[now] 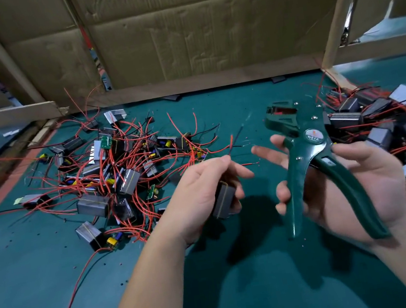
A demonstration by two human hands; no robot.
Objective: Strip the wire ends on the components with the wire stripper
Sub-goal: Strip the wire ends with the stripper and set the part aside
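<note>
My left hand [202, 193] grips a small dark boxy component [223, 199] and pinches its red wire [230, 144] and black wire, which stick up and to the right. My right hand [343, 185] holds a dark green wire stripper [311, 161] by its two handles, which are spread apart; its jaws [280, 113] point up and left, a short way from the wire ends. The index and middle fingers of that hand stretch out past the tool.
A heap of components with red and black wires [110, 173] lies left on the teal mat [243, 292]. A second heap [390, 131] lies right. Cardboard walls [190, 23] close the back. Tiny insulation scraps dot the mat.
</note>
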